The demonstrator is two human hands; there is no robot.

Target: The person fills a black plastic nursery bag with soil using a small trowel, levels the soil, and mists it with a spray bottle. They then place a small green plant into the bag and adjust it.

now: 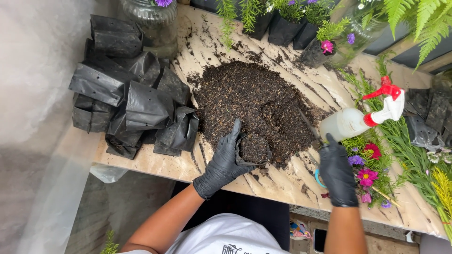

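**Soft bag of soil, held at its side**

One surface [287,183] carries one big soil heap [254,103], a far-left pile of empty black bags [132,103], too overlapped to count, and one spray bottle [358,120]. Near the heap's front, the left hand [223,162] grips one small filled bag [254,149]: floppy-walled, probably heavy, best cupped around its side. The right hand [338,174] rests by the flowers [369,171]; its grasp is unclear.

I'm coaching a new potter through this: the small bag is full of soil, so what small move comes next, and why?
Probably the right hand picks a flower stem: it rests beside the cut flowers, while the left hand holds the soil-filled bag upright.
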